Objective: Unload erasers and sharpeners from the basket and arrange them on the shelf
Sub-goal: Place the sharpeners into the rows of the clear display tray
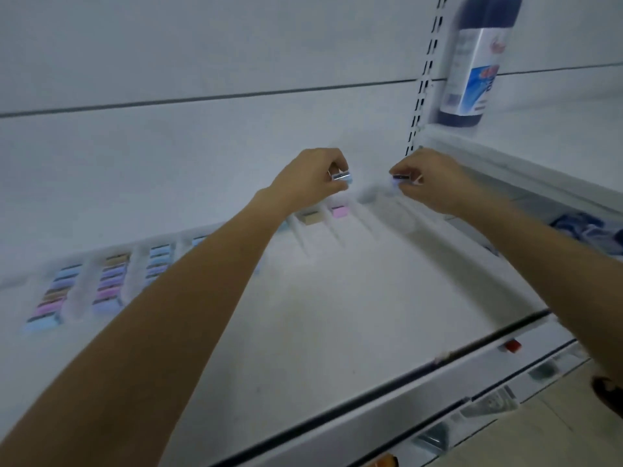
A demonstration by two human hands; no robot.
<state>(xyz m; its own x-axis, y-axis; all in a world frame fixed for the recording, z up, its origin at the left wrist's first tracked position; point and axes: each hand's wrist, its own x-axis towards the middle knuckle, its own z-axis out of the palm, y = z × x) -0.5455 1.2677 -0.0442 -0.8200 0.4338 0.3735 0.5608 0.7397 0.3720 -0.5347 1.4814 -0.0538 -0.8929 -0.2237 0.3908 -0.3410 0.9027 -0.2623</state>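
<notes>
So here's what we've got: both arms are stretched out over the white shelf [337, 315], reaching toward its back edge. The left hand [313, 173] has its fingers [332, 163] curled in tight, pinching a silvery piece [342, 177] between thumb and fingertips. The right hand [428, 180] does the same just beside it, fingers curled round a dark piece [401, 177], bluish-purple as far as we can make out. Both bits are tiny and blurry, so we honestly can't tell eraser from sharpener. The two hands are near each other but not touching, both by the back edge, right of centre. We can't tell whether either piece touches the shelf.

Just in front of the left hand, a tan eraser [312, 218] and a pink eraser [338, 211] lie side by side on the shelf, each in its own lane between white dividers [332, 227]. Over toward the back left corner we see more erasers [111, 278] packed in rows in the lanes: blue, pink, purple, tan.

At the right end stands a slotted upright [423, 79], and beyond it an upper shelf [505, 163] carries a dark blue bottle [475, 59] with a white and blue label, standing upright. Lower down at the far right there's a blue bundle [586, 227], too smeared to identify. A small red tag [512, 346] sits on the shelf's front edge, toward the right.
</notes>
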